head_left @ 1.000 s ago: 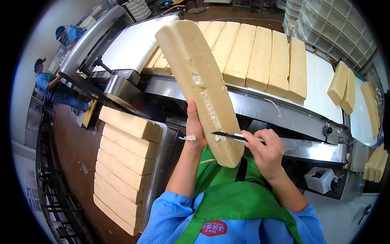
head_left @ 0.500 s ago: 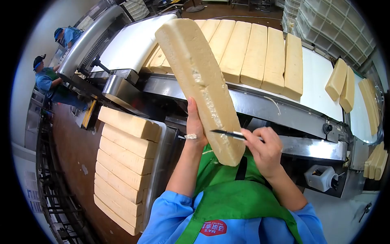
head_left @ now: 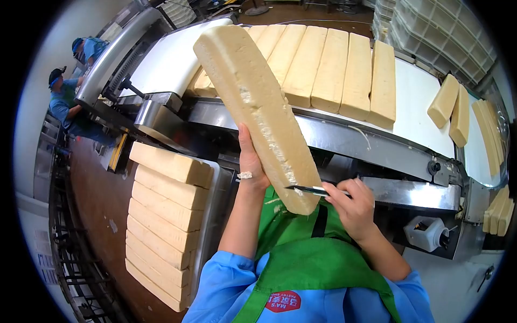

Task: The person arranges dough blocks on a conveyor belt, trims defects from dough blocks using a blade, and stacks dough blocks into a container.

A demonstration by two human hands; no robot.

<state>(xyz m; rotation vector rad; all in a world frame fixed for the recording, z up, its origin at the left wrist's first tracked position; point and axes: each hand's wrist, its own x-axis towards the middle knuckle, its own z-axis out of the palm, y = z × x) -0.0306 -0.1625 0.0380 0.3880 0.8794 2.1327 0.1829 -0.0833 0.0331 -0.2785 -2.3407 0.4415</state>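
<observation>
1. head view: my left hand (head_left: 253, 164) holds a long pale-yellow block (head_left: 256, 107), tilted, its near end above my green cloth apron (head_left: 312, 264); thumb along its left side, other fingers hidden behind, spread or not i cannot tell.
2. my right hand (head_left: 353, 203) pinches a slim dark knife (head_left: 311, 190) between thumb and fingers, tip at the block's near part.
3. far side: similar loaf-shaped blocks (head_left: 329, 70) line a flat white belt (head_left: 417, 105).

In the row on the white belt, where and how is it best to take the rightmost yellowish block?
I would grip the rightmost block around mid-length, coming from its right side. It is long, so the middle should balance best; that side faces bare white belt, while its left lies close beside the next block.
</observation>
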